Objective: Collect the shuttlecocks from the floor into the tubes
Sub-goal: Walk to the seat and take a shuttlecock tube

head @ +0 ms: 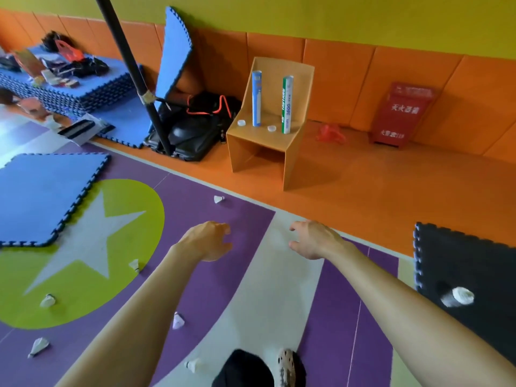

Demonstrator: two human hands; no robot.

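Observation:
Several white shuttlecocks lie on the coloured floor: one far ahead (218, 199), one on the green circle's edge (135, 265), one by my left forearm (178, 321), one near my foot (193, 365), and one on the black mat (458, 296). A blue tube (256, 98) and a green-and-white tube (287, 104) stand upright and uncapped on the orange chair (290, 155), with two white caps (241, 123) beside them. My left hand (210, 239) and my right hand (312, 238) reach forward over the floor, fingers loosely curled, holding nothing.
A black pole (131, 62) rises from a black base (184, 135) left of the chair. Blue foam mats (42, 196) lie at left, a black mat (469, 263) at right. A red box (398, 114) stands against the orange wall. My shoe (287, 367) shows at the bottom.

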